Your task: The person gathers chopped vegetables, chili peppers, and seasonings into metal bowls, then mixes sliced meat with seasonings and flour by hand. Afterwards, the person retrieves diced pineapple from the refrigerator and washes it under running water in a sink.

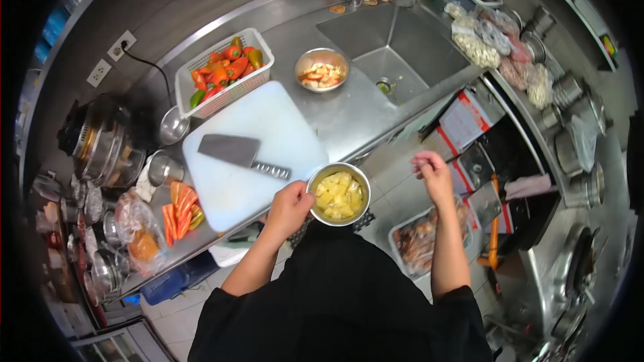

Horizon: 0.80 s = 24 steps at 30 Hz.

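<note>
My left hand grips the rim of a small metal bowl, with the thumb at its edge. Yellow chunks of fruit or vegetable fill much of it. The bowl is in front of my body, beside the near corner of a white cutting board. On that board lies a cleaver, its perforated metal handle towards the bowl. Off to the right, my right hand hangs in the air over the floor side of the counter, fingers loosely bent and apart, holding nothing.
Behind the board stands a white basket of red and green peppers. A steel bowl of cut pieces sits left of the sink. Sliced orange-red peppers lie at the board's left. Below my right arm is a plastic bin.
</note>
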Each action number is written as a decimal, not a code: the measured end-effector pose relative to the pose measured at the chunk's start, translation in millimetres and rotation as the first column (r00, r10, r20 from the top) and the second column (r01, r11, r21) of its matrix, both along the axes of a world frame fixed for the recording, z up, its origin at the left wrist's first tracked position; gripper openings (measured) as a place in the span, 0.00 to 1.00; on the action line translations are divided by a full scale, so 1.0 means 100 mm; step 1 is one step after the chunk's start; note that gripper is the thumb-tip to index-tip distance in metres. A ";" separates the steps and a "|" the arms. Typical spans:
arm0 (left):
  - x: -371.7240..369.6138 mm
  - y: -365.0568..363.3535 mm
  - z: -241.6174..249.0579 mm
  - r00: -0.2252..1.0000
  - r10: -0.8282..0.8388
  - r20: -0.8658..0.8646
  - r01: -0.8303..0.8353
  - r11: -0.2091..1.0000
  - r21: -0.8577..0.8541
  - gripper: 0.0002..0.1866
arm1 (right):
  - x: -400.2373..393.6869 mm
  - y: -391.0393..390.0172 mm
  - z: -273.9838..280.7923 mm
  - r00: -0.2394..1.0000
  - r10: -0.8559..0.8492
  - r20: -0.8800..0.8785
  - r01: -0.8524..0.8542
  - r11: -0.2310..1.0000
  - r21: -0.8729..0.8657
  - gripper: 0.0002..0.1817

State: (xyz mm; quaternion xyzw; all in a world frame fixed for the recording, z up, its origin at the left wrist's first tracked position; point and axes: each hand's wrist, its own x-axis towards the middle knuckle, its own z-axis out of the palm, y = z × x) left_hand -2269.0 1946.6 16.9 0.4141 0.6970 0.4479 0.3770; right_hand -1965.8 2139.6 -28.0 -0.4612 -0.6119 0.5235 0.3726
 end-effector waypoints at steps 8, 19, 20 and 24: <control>-0.13 1.50 -0.20 0.999 0.002 0.036 -0.001 0.999 -0.040 0.13 | -0.81 1.72 -0.08 0.963 0.192 0.190 -0.208 0.976 0.066 0.15; 0.05 3.09 0.06 0.978 0.208 0.027 -0.205 0.975 -0.082 0.14 | -2.51 5.83 0.49 0.823 -0.002 0.569 -0.419 0.674 0.609 0.29; 0.11 3.22 0.12 0.966 0.256 0.029 -0.253 0.964 -0.082 0.14 | -2.65 6.10 0.47 0.784 -0.029 0.620 -0.440 0.679 0.588 0.30; 0.36 3.93 0.01 0.907 0.420 0.037 -0.415 0.905 -0.096 0.14 | -2.98 7.08 0.15 0.657 -0.057 0.752 -0.558 0.635 0.535 0.32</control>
